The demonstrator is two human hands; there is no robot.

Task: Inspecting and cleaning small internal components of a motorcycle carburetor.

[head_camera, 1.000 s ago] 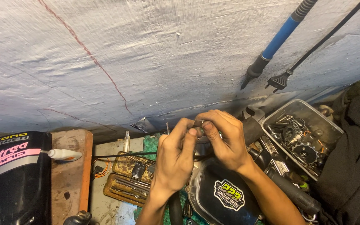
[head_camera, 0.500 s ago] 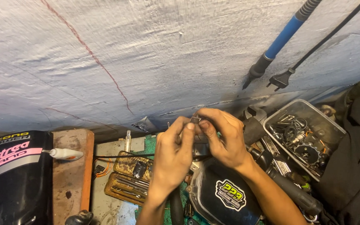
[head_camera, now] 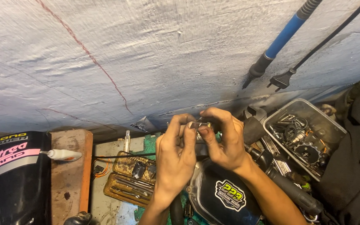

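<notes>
My left hand (head_camera: 176, 160) and my right hand (head_camera: 223, 139) meet at the fingertips over the workbench. Between them they pinch a small metal part (head_camera: 199, 124), short and silvery, held level. Both thumbs and forefingers close on it from either side. Just below the hands lies a black rounded engine cover (head_camera: 223, 196) with a green and yellow sticker. What the part is I cannot tell; fingers hide most of it.
A clear plastic tray (head_camera: 307, 139) of sprockets and metal bits sits at right. A worn open tool case (head_camera: 132, 177) lies at left of the hands. A black panel (head_camera: 11, 177) stands far left by a wooden block (head_camera: 69, 175). A blue-handled tool (head_camera: 282, 39) and a plug (head_camera: 282, 79) hang on the grey wall.
Both hands have lifted slightly and the fingertips have shifted on the small metal part, which now shows more between them. Nothing else has moved.
</notes>
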